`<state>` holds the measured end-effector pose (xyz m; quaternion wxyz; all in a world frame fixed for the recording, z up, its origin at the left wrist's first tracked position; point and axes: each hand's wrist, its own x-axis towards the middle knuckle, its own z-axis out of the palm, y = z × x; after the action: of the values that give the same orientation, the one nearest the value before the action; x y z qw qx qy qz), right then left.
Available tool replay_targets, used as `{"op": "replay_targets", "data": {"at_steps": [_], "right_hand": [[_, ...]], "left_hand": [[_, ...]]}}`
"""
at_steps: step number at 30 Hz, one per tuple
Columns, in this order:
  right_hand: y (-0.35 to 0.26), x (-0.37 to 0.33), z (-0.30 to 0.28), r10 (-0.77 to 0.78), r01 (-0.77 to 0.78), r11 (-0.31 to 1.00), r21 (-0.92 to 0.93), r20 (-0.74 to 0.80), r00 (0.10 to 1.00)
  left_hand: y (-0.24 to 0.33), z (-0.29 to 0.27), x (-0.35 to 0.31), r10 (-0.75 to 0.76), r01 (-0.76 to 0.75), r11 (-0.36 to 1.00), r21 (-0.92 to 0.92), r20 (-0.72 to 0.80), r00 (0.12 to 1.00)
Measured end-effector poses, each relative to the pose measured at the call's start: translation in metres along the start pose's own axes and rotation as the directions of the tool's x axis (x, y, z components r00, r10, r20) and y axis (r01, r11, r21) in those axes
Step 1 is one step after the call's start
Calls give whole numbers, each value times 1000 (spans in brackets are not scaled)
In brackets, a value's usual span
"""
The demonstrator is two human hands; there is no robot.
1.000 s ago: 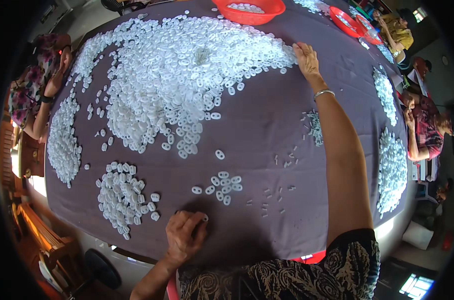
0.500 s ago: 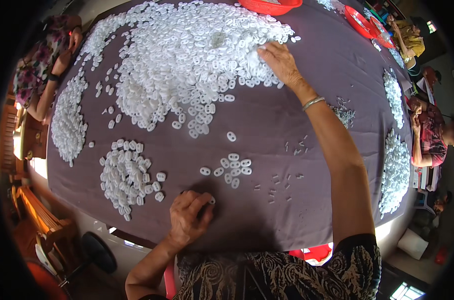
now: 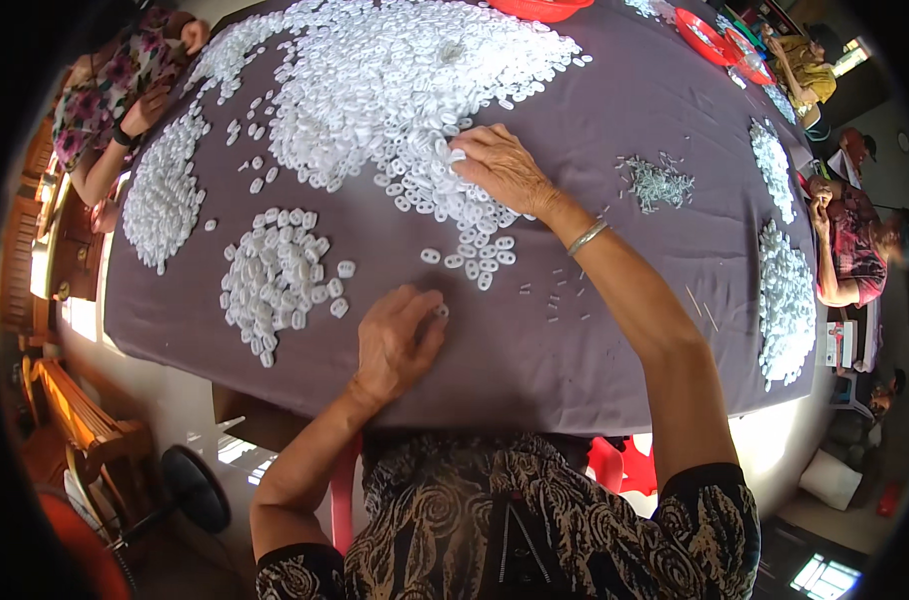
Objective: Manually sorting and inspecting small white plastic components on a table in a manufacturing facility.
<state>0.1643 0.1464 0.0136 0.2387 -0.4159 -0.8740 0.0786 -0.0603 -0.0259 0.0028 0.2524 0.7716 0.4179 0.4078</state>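
The small white flat oval plastic rings (image 3: pixel 395 90) lie in a broad heap across the far middle of the dark purple cloth-covered table (image 3: pixel 615 330), with a tongue of them trailing toward the person. The right hand (image 3: pixel 500 165) rests palm-down on the near edge of that heap, fingers spread and curved over the pieces in a raking posture; it presses on them rather than closing around any, a placement suited to drawing a batch toward the body. The left hand (image 3: pixel 395 340) sits near the table's front edge, loosely curled with the fingertips together on one white ring (image 3: pixel 441 311); whether the ring is pinched or merely touched cannot be told. A short loose row of rings (image 3: pixel 475 258) lies between the two hands, within reach of either. To the left of the left hand, a separate compact pile of white rings (image 3: pixel 275 280) is kept apart from the main heap, which suggests sorted or finished pieces. A scatter of thin pale stick-like parts (image 3: pixel 657 183) lies to the right of the right forearm, which wears a silver metal bangle (image 3: pixel 587 237). Further piles of white rings (image 3: pixel 787 300) line the right edge, near a seated person in a red shirt (image 3: pixel 855 250). A person in a floral top (image 3: pixel 115 90) works at the far left beside another white pile (image 3: pixel 165 195). Red plastic trays (image 3: pixel 710 35) stand at the far edge.
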Motion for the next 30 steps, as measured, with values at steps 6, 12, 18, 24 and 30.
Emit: {"op": "replay_targets", "data": {"at_steps": [6,12,18,24,30], "right_hand": [[-34,-19,7,-42,39,998,52,70,997],[-65,-33,14,-89,86,995,57,59,994],[-86,-44,20,51,-51,998,-22,7,999],[-88,-52,-25,427,-139,721,679,-278,860],[-88,-121,-76,641,-413,693,591,-242,728]], "left_hand": [[-5,5,-3,37,-36,999,22,-20,999],[-10,7,-5,99,-96,994,49,-63,993],[-4,8,-5,65,-63,996,56,-30,997],[-15,12,-10,75,-75,997,-2,-113,991],[-31,13,-10,46,-77,983,-165,-181,982]]}}
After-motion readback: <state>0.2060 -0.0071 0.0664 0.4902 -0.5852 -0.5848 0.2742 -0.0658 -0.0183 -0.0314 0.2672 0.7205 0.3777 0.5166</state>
